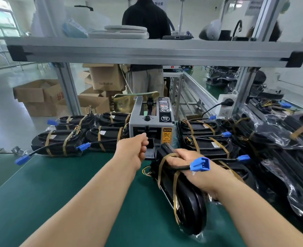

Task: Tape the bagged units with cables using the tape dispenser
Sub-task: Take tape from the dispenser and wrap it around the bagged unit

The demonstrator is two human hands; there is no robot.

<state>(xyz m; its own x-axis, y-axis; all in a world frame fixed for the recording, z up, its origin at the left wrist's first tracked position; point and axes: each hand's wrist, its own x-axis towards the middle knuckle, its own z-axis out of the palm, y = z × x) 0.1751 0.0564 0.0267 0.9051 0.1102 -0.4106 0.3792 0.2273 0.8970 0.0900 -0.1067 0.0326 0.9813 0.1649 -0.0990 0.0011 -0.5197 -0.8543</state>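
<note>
A grey tape dispenser (151, 125) stands at the middle of the green bench. My left hand (133, 150) is at its front outlet with the fingers curled; whether they pinch a tape piece is hidden. My right hand (186, 164) grips a black bagged unit (188, 207) lying on the mat, pressing its cable and blue connector (199, 164) against it. Two brown tape strips cross that unit.
Taped bagged units (61, 141) lie left of the dispenser, with more (206, 139) to its right. Untaped bagged units (281, 157) pile at the far right. An aluminium shelf (147, 52) runs overhead. A person (145, 20) stands beyond it, with cardboard boxes (45, 97) on the floor.
</note>
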